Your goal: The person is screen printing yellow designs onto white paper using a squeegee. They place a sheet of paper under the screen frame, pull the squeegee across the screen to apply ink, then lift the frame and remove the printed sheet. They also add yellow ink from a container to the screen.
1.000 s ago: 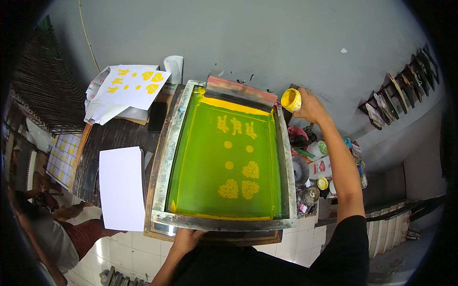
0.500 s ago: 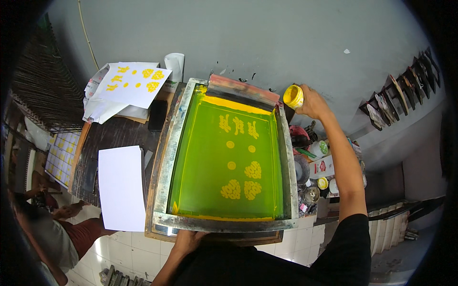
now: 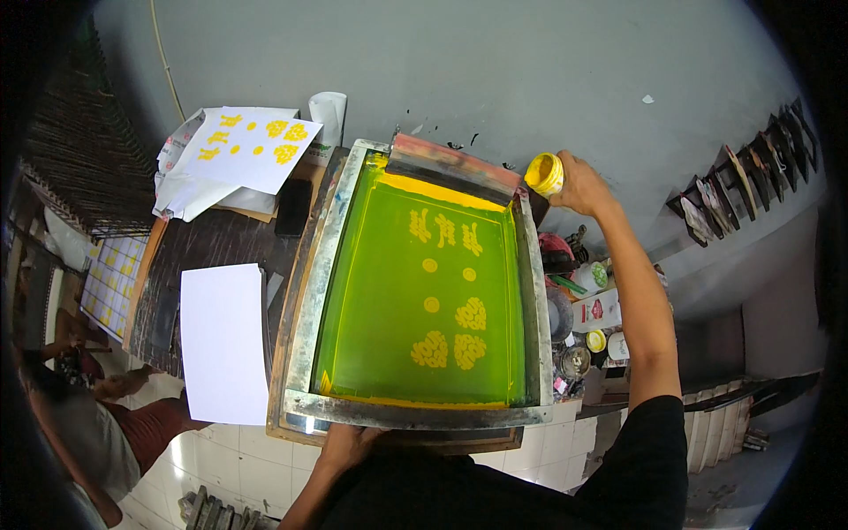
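A silkscreen with a green mesh (image 3: pixel 380 309) and a metal frame (image 3: pixel 420 412) lies before me, its stencil showing yellow characters, dots and flower-like clusters. Across its far end leans a squeegee (image 3: pixel 455 163) with a reddish handle, above a band of yellow ink (image 3: pixel 442 192). Beyond the far right corner, my right hand (image 3: pixel 583 184) grips an open plastic jar (image 3: pixel 545 175) of yellow ink, tilted with its mouth to the left. My left hand (image 3: pixel 349 442) is at the near edge of the frame, its fingers hidden underneath.
White paper (image 3: pixel 224 344) is stacked left of the screen. Behind it are a yellow-printed sheet (image 3: pixel 252 150) and a black phone (image 3: pixel 292 211). Ink pots and a white container (image 3: pixel 597 311) crowd the right side. Squeegees (image 3: pixel 742 172) hang on the wall. Another person (image 3: pixel 88 424) is at lower left.
The view has shifted slightly. My right hand still holds the tilted jar in nearly the same place, and the squeegee and left hand stay put.
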`<state>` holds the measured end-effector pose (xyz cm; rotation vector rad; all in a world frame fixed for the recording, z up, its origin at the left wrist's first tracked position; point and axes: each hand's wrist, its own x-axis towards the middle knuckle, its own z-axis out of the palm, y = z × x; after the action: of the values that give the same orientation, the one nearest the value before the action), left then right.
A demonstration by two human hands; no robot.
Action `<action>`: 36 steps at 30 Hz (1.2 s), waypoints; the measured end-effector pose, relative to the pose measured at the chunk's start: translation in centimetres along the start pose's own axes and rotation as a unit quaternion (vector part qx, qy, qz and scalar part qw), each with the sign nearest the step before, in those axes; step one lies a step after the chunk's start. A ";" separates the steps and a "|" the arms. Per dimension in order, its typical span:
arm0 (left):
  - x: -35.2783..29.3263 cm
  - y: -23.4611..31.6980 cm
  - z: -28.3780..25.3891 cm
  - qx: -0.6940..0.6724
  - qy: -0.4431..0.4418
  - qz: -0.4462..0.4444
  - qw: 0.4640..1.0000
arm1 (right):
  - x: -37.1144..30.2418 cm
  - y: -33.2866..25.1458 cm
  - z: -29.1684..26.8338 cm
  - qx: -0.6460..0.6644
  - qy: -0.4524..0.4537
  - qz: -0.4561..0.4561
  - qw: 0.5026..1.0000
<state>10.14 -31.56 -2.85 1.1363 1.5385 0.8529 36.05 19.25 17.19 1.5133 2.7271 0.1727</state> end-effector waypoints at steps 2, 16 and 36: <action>0.1 -0.2 0.1 0.005 0.000 -0.001 1.000 | 0.2 -0.1 0.0 -0.002 0.005 -0.005 1.000; 0.0 0.3 -0.3 -0.012 0.007 0.025 1.000 | 2.3 -4.6 -1.2 -0.008 0.003 -0.044 0.999; 0.1 1.5 -1.3 -0.078 -0.016 0.026 0.996 | 7.4 -16.1 -2.7 0.018 0.017 -0.145 0.989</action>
<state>9.24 -30.93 -1.21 1.0744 1.3958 0.9690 18.32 16.82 18.44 1.1114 2.9487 0.1446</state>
